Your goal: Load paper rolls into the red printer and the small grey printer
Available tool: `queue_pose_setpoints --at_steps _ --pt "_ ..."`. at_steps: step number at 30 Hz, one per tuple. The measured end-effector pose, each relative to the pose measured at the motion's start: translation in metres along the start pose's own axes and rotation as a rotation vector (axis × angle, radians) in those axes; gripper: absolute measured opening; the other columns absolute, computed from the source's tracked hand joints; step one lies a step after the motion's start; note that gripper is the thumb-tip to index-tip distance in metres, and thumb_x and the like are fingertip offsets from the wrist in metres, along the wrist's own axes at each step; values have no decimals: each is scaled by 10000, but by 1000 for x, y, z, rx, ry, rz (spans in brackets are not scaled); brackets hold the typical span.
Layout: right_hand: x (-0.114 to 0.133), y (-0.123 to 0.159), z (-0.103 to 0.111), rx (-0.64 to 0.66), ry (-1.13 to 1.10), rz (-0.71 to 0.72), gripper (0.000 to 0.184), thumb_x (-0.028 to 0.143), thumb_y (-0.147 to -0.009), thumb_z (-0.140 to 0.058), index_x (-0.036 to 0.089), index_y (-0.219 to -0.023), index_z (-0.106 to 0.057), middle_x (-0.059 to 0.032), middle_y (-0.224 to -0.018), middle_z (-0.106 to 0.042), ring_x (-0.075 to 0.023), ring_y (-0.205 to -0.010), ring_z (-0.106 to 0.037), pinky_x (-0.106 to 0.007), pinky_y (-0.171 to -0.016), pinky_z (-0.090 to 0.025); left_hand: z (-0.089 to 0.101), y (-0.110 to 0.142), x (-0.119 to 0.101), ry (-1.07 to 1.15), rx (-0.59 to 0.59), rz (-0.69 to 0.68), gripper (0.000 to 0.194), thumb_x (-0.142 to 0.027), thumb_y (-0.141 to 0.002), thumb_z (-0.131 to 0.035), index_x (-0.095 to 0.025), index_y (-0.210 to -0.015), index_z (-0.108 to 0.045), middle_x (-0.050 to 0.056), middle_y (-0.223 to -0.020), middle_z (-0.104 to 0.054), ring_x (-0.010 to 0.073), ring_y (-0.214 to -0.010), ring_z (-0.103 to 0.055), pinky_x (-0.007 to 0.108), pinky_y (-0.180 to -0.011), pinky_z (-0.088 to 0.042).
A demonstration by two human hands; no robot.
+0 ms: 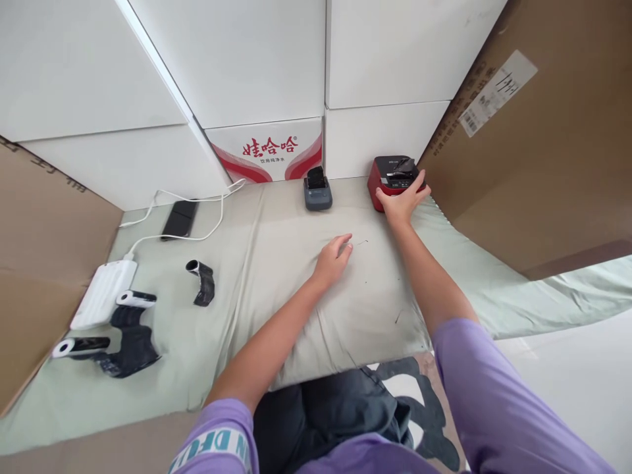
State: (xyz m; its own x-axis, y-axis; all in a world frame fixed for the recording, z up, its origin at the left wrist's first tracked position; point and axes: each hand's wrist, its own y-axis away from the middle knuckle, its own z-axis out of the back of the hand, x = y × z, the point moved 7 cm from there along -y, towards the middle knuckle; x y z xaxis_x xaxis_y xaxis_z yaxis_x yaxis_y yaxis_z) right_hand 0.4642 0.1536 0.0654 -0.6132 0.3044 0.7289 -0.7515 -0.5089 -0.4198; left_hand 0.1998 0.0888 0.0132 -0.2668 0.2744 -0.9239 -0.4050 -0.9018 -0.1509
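Observation:
A red and black label printer (378,186) stands at the back right against the white boxes, a scrap of black film on its top. My right hand (402,201) grips it from the front, thumb at its left side and fingers over the right corner. My left hand (332,262) rests over the cloth nearer to me, fingers loosely bent and apart, with nothing held. Between my hands and the boxes sits a small dark grey label printer (318,199), with a black strip standing up from its top.
White boxes (261,72) wall off the back; brown cartons (538,151) flank both sides. On the left lie a black phone (180,219), a white power bank (105,293) with a cable (222,210), and black rolls (206,287) of film. A pale green cloth (296,316) covers the surface.

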Motion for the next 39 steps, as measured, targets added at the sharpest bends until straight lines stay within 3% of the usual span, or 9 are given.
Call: queue_pose_setpoints --at_steps 4,7,12,15,20,24,28,32,39 --pt "48 28 4 76 72 191 1129 510 -835 -715 153 -1707 -92 -280 -1674 -124 -491 -1612 -97 -774 -1234 -228 5 0 3 133 -81 4 237 -269 -997 -541 -212 -1116 -737 94 -1249 -782 228 -1210 -705 377 -1093 -523" --pt "96 77 -33 324 67 407 1055 540 -863 -707 128 -1688 -193 -288 -1665 -266 -485 -1563 -243 -722 -1233 -293 23 3 6 252 -303 -34 197 -258 -962 -505 -209 -889 -681 41 -861 -719 184 -871 -678 301 -847 -536" --pt "123 130 -115 513 80 189 1178 474 -787 -827 -17 -1649 -192 -339 -1462 -524 -438 -1397 -493 -581 -1208 -377 54 10 6 312 -575 -139 178 -258 -904 -482 -218 -769 -593 -13 -670 -498 154 -651 -491 262 -659 -429" --pt "127 133 -127 451 28 138 1050 382 -792 -805 -11 -1609 -275 -308 -1449 -546 -401 -1379 -523 -521 -1215 -387 81 9 5 301 -663 -199 187 -283 -900 -494 -217 -765 -606 -3 -689 -529 156 -649 -477 269 -660 -422" --pt "120 151 -84 468 -102 226 996 371 -770 -795 56 -1587 -320 -252 -1452 -522 -374 -1362 -552 -462 -1146 -488 137 -5 34 260 -824 -32 185 -261 -908 -493 -213 -842 -659 35 -771 -645 186 -776 -624 292 -791 -514" --pt "104 197 -22 560 -218 314 1039 457 -738 -839 151 -1589 -328 -200 -1414 -519 -363 -1320 -578 -486 -1128 -516 137 -24 52 176 -569 158 385 -369 -1034 -435 -188 -1191 -736 133 -1313 -760 249 -1283 -680 378 -1147 -485" --pt "84 242 22 592 -298 244 1109 475 -709 -865 176 -1605 -284 -184 -1393 -475 -366 -1345 -534 -535 -1169 -489 113 -18 43 -24 -306 159 571 -446 -1113 -259 -219 -1318 -741 89 -1462 -710 236 -1466 -581 441 -1339 -262" --pt "73 278 35 647 -282 184 1137 497 -749 -849 219 -1655 -220 -196 -1411 -429 -411 -1373 -484 -619 -1191 -444 110 11 38 -254 -190 121 582 -413 -1127 -210 -261 -1380 -712 74 -1519 -666 231 -1557 -484 577 -1371 -3" --pt "75 318 38 730 -144 252 1068 506 -828 -782 199 -1685 -225 -240 -1432 -456 -473 -1377 -463 -750 -1176 -376 128 48 36 -496 -153 114 568 -313 -1115 -212 -239 -1343 -727 102 -1494 -683 281 -1592 -433 706 -1332 -34"
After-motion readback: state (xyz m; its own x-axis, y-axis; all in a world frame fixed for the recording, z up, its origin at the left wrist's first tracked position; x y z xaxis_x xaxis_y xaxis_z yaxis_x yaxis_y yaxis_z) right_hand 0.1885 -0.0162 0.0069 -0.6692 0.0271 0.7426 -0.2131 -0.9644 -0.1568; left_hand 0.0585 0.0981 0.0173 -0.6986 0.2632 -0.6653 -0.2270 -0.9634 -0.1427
